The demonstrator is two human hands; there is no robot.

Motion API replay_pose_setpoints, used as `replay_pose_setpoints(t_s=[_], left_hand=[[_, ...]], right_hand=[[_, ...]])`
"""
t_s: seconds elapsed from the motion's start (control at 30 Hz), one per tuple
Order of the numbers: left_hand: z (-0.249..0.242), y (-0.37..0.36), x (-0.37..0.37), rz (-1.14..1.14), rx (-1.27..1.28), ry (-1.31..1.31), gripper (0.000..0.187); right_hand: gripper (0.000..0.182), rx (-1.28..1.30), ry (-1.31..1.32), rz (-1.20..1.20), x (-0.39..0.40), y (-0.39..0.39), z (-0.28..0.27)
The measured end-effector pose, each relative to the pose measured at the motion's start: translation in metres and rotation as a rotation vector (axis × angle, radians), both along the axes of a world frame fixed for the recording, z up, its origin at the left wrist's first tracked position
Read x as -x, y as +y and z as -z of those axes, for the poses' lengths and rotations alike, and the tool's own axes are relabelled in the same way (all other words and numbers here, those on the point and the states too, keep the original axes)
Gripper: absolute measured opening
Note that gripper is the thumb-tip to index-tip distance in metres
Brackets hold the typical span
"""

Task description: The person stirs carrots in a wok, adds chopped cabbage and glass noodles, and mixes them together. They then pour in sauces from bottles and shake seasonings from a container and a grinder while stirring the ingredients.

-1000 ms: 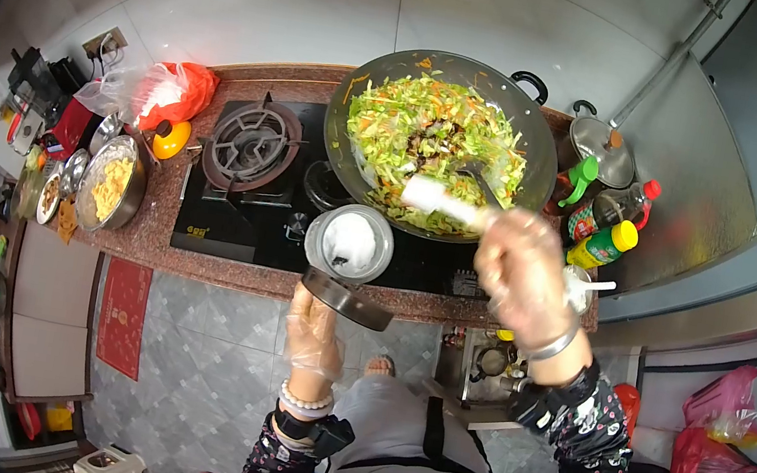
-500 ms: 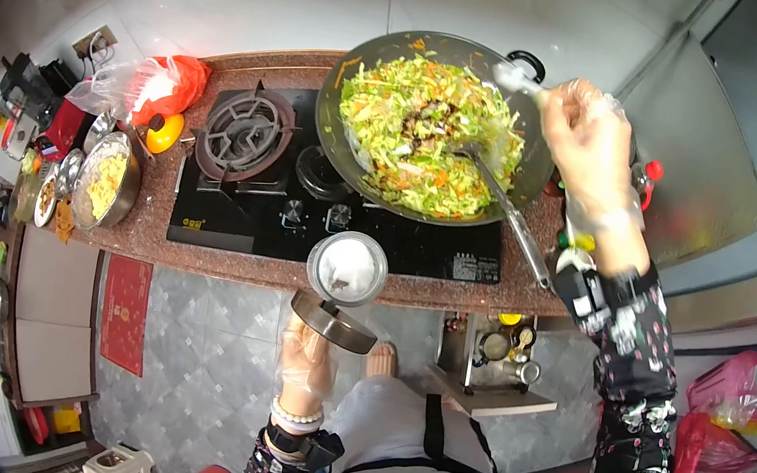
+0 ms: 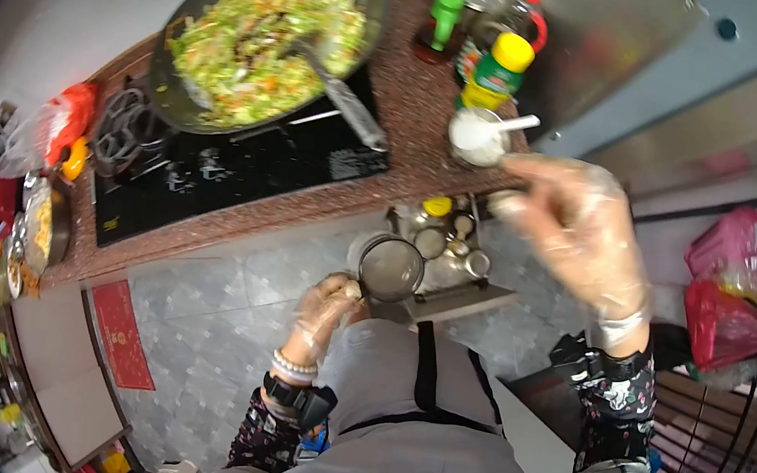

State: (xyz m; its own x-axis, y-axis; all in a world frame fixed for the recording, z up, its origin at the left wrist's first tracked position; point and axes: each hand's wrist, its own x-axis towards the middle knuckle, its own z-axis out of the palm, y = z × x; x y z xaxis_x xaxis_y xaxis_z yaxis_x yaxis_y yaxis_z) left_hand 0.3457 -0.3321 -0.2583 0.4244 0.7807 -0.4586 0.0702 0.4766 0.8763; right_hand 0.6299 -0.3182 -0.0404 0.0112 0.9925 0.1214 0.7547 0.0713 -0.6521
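Note:
My left hand [image 3: 324, 312], in a clear plastic glove, is closed at the edge of a round lidded jar [image 3: 391, 270] with a dark rim and a greyish top. The jar is above the floor, in front of the counter. My right hand [image 3: 582, 231], also gloved, has its fingers curled but apart with nothing visible between them. Near its index fingertip stands a small clear container [image 3: 474, 143] of white powder on the counter. A white spoon [image 3: 515, 125] rests in it, its handle sticking out to the right.
A large wok [image 3: 374, 13] of shredded vegetables stands on the black stove [image 3: 240, 170], with a metal spatula [image 3: 354, 109] in it. A yellow-capped container [image 3: 497, 69], a green-topped bottle [image 3: 445, 17] and a red-capped bottle [image 3: 528, 8] stand at the counter's right. Below, a drawer [image 3: 462, 304] is pulled out.
My view has swung right. My right hand has left the wok and let go of the white spoon, now in the container. The jar's dark lid, previously tipped back, now appears over its mouth.

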Motion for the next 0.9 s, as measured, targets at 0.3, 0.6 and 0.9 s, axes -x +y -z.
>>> replay_pose_setpoints(t_s=[0.3,0.6,0.9], left_hand=[[0.174,-0.022,-0.125,0.563,0.147,0.420,0.066],[0.169,-0.011,-0.135,0.617,0.060,0.406,0.078],[0.167,-0.050,-0.134,0.181,0.630,-0.195,0.087]], right_hand=[[0.050,0.698,-0.145,0.042,-0.115,-0.116,0.220],[0.057,0.868,-0.536,-0.151,-0.086,-0.037,0.374],[0.052,0.638,-0.390,-0.077,-0.078,-0.050,0.288]])
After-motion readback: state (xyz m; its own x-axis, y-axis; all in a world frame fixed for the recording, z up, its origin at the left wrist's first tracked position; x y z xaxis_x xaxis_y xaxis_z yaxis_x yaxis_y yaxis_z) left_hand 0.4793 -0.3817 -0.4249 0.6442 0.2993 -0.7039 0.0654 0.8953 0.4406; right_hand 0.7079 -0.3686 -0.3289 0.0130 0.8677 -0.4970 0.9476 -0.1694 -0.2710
